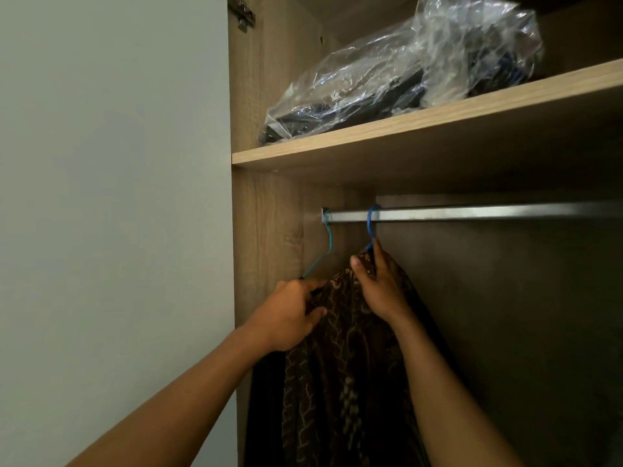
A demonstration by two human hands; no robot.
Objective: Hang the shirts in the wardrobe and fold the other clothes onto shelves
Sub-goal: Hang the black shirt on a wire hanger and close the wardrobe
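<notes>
While the hook of the blue hanger (pixel 372 224) sits over the rail (pixel 488 212), the right hand (pixel 377 288) pinches the hanger neck just beneath it, fingers (pixel 379 257) clamped on wire and collar together. This is probably to steady the hook so it cannot swing or slip while the cloth is adjusted. The left hand (pixel 290 318) grips a fold of the patterned shirt (pixel 344 382) at its left shoulder, fingers curled tight into the fabric. Judged purpose: pulling the shoulder square on the hanger arm so the garment drapes evenly. Shirt location: hanging below the rail at the left end of the wardrobe, near the side panel (pixel 269 230), its body falling between the two forearms. A second hanger (pixel 328 237) is hooked at the rail's very end by the bracket, its wire slanting down toward the left hand. Whether the plain dark cloth at lower left belongs to it, cannot tell. The shelf (pixel 438 129) above carries a clear plastic bag (pixel 404 72) with dark contents. Assessment: this shirt is essentially hung; what remains is letting go and checking that it hangs level. Risk: a leftward tug could drag the hook along the rail into the neighbouring hanger.
</notes>
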